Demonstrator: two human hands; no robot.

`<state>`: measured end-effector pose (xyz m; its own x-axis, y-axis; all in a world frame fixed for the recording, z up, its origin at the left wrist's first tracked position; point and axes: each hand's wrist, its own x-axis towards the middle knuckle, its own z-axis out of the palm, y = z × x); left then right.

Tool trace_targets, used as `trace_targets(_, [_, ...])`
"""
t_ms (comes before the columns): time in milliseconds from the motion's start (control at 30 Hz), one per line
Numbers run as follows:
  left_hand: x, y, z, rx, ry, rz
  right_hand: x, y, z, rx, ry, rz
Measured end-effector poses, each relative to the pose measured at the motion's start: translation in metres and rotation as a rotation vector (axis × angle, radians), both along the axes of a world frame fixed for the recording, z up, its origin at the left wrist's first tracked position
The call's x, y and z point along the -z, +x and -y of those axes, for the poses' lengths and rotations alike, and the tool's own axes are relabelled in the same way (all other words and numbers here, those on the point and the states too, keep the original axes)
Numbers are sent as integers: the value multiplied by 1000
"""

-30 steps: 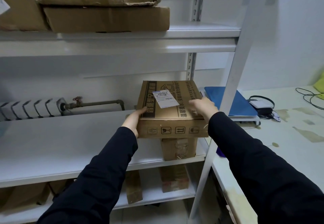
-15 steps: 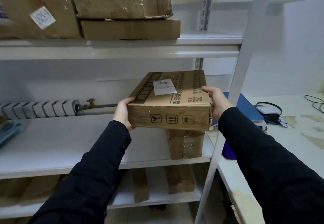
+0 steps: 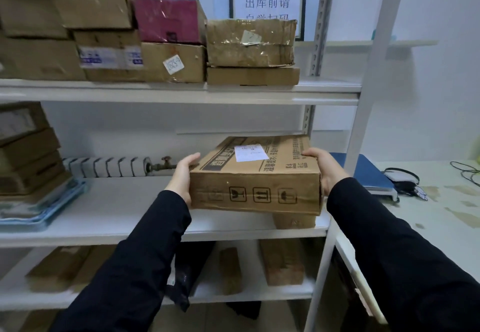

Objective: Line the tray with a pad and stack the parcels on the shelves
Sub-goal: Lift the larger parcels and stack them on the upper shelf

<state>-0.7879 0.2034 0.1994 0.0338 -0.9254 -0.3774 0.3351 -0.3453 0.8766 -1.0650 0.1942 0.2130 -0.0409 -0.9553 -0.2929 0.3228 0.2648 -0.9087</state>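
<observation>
Though creased, flat brown labelled parcel (image 3: 255, 191)

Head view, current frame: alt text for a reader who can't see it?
A person's left hand and right hand grip a flat cardboard parcel by its ends, over a smaller box on the middle shelf. More parcels crowd the top shelf; a blue tray holding boxes sits at the middle shelf's left end.
</observation>
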Motion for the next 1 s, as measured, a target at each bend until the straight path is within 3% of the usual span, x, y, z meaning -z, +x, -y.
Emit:
trace_targets(233, [7,51,-57,31,80,1,-10,48,-67,-24,-90,-31])
trace_targets(533, [-6,78,-109,147,33,47,-22,63,-135,7,-210,-62])
trace_targets(1000, [-36,83,-145,199,-304,-57,-54,70,-170,23,-469,2])
